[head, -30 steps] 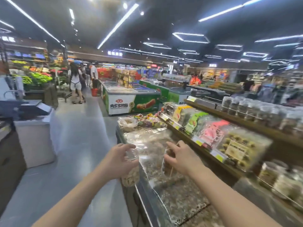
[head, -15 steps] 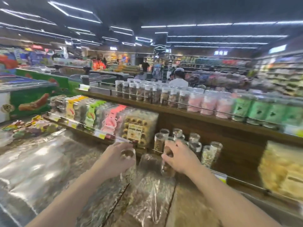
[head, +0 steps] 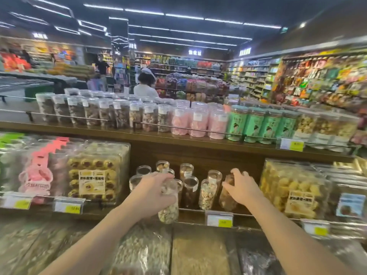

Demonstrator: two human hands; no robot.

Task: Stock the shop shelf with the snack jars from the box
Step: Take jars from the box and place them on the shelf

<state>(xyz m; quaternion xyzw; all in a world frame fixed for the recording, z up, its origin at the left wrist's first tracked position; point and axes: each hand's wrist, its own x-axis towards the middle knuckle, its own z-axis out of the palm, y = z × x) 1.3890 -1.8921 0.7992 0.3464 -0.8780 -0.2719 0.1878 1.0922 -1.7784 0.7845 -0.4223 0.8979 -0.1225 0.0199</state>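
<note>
Your left hand grips a clear snack jar of pale nuts, just short of the lower shelf. Your right hand curls around a darker jar standing on that shelf, beside other jars between your hands.

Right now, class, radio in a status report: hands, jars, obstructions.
Left hand grips pale-snack jar before lower shelf. Right hand holds brown-snack jar on shelf. Standing jars crowd the gap.
</note>
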